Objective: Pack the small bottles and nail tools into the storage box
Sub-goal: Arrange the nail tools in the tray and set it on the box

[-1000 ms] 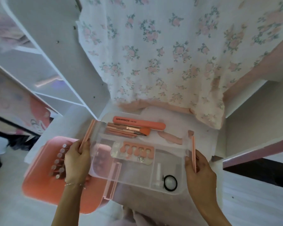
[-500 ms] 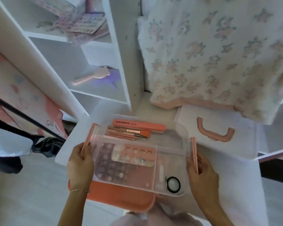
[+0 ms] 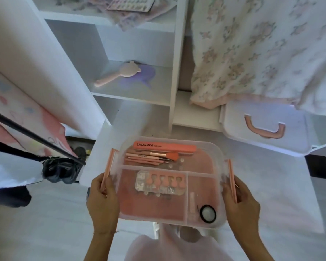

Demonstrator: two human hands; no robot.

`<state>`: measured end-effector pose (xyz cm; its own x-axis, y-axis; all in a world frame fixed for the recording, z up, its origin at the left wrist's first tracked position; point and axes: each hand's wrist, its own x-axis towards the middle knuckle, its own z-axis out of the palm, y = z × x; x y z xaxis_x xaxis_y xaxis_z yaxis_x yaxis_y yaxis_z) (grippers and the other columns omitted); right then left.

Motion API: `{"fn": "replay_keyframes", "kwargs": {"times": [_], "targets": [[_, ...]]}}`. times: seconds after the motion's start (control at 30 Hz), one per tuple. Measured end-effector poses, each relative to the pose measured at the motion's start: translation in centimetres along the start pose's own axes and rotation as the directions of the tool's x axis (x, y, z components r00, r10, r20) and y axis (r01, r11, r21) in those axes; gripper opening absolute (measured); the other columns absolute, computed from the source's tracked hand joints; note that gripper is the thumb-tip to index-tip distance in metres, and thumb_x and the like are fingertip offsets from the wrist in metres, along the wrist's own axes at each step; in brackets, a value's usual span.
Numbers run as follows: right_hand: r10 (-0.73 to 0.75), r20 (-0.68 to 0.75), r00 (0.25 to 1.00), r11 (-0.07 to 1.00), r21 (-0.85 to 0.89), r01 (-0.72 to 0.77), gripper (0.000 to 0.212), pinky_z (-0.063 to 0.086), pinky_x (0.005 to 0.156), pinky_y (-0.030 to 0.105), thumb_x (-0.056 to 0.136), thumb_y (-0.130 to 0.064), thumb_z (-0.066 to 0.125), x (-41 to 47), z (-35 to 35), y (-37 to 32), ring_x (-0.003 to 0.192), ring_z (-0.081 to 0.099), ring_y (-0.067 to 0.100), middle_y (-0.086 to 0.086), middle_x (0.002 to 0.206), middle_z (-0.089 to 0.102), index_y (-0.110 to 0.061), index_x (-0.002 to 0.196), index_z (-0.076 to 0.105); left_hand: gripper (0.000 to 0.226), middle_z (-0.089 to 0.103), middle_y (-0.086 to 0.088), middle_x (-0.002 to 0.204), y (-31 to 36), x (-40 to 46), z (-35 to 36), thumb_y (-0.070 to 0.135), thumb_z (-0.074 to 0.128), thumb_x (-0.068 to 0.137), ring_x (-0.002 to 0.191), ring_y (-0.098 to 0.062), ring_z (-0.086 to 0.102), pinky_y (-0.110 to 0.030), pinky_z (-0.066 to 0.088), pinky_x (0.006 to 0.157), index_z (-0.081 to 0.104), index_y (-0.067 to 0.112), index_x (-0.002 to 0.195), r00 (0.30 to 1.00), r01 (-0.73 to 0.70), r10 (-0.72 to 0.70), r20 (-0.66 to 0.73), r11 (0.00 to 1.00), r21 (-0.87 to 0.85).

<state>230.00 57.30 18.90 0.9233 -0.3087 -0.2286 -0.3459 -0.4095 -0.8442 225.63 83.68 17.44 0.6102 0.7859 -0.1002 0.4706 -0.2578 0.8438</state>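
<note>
clear divided tray [image 3: 217,157] holding pink nail tools [image 3: 151,154], seemingly seated on pink box.

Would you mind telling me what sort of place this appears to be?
Probably a bedroom or home vanity corner: white shelves holding a pink bear-eared hand mirror, a floral cloth draped nearby, and both hands setting down a clear tray of nail tools.

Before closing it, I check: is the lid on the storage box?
Off. The white lid lies apart on the right; the tray is uncovered.

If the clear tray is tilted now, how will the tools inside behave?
The nail file and brushes lie loose, so they would probably slide. The toe separator looks like soft foam, likely light. Left hand and right hand grip the tray by its pink latches.
</note>
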Motion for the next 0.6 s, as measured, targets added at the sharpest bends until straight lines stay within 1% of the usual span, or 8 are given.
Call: {"fn": "replay_keyframes", "kwargs": {"times": [0.07,0.17,0.23,0.3,0.37,0.4,0.5,0.6], "targets": [[0.005,0.012,1.000,1.000,-0.003,-0.005,0.024,0.038,0.066,0.011,0.085,-0.028,0.060,-0.3,0.2,0.1,0.073,0.055,-0.009,-0.020,0.083,0.061,-0.042,0.104,0.058,0.018,0.066,-0.007,0.100,-0.3,0.0,-0.2,0.026,0.044,0.095,0.092,-0.030,0.062,-0.049,0.048,0.084,0.055,0.017,0.106,1.000,0.015,-0.015,-0.011,1.000,-0.005],[0.005,0.018,1.000,1.000,0.006,-0.005,0.025,0.035,0.064,0.006,0.085,-0.028,0.060,-0.3,0.5,0.2,0.073,0.053,-0.013,-0.024,0.080,0.060,-0.038,0.107,0.060,0.018,0.067,-0.007,0.099,-0.3,0.0,-0.2,0.025,0.044,0.095,0.090,-0.030,0.062,-0.049,0.049,0.084,0.056,0.016,0.106,0.999,0.026,-0.026,-0.040,1.000,-0.013],[0.003,0.027,1.000,1.000,0.012,-0.003,0.025,0.034,0.063,0.005,0.084,-0.028,0.060,-0.1,0.7,0.1,0.072,0.054,-0.015,-0.029,0.078,0.059,-0.040,0.106,0.059,0.018,0.067,-0.007,0.098,-0.2,-0.1,0.0,0.024,0.044,0.096,0.089,-0.030,0.063,-0.048,0.049,0.083,0.056,0.015,0.105,0.997,0.032,-0.034,-0.062,0.999,-0.023],[0.008,0.039,0.999,1.000,0.026,-0.009,0.025,0.035,0.057,0.005,0.084,-0.028,0.060,0.2,0.8,-0.2,0.069,0.056,-0.017,-0.032,0.072,0.059,-0.045,0.102,0.056,0.018,0.067,-0.008,0.097,-0.1,-0.2,0.1,0.023,0.045,0.096,0.089,-0.030,0.063,-0.047,0.050,0.082,0.056,0.013,0.105,0.996,0.034,-0.037,-0.077,0.999,-0.033],[0.017,0.067,0.998,0.999,0.044,-0.020,0.024,0.037,0.052,0.004,0.083,-0.028,0.060,0.5,0.8,-0.6,0.070,0.056,-0.019,-0.032,0.067,0.061,-0.050,0.094,0.054,0.019,0.067,-0.008,0.097,0.1,-0.1,0.4,0.023,0.044,0.096,0.089,-0.031,0.063,-0.045,0.050,0.081,0.055,0.012,0.106,0.995,0.043,-0.046,-0.084,0.998,-0.043],[0.014,0.083,0.996,0.999,0.049,-0.018,0.026,0.039,0.051,0.004,0.083,-0.028,0.060,0.6,0.7,-0.7,0.071,0.056,-0.020,-0.034,0.068,0.062,-0.052,0.090,0.053,0.019,0.067,-0.008,0.098,0.2,-0.1,0.5,0.023,0.043,0.096,0.089,-0.031,0.063,-0.044,0.050,0.082,0.054,0.011,0.106,0.995,0.052,-0.056,-0.082,0.997,-0.050],[0.002,0.101,0.995,0.998,0.058,-0.008,0.036,0.040,0.054,0.006,0.083,-0.025,0.061,0.9,0.7,-0.9,0.073,0.057,-0.018,-0.034,0.071,0.062,-0.060,0.083,0.050,0.019,0.066,-0.010,0.100,0.8,0.3,1.0,0.021,0.042,0.097,0.091,-0.031,0.063,-0.042,0.050,0.082,0.052,0.008,0.106,0.996,0.054,-0.057,-0.075,0.997,-0.048],[0.015,0.103,0.995,0.998,0.055,-0.021,0.038,0.037,0.060,0.010,0.083,-0.026,0.063,1.0,0.5,-0.6,0.069,0.059,-0.013,-0.031,0.071,0.061,-0.061,0.081,0.049,0.016,0.065,-0.005,0.094,1.2,0.2,1.2,0.017,0.042,0.097,0.091,-0.028,0.064,-0.039,0.050,0.083,0.052,0.008,0.104,0.994,0.050,-0.055,-0.089,0.997,-0.058]]}}
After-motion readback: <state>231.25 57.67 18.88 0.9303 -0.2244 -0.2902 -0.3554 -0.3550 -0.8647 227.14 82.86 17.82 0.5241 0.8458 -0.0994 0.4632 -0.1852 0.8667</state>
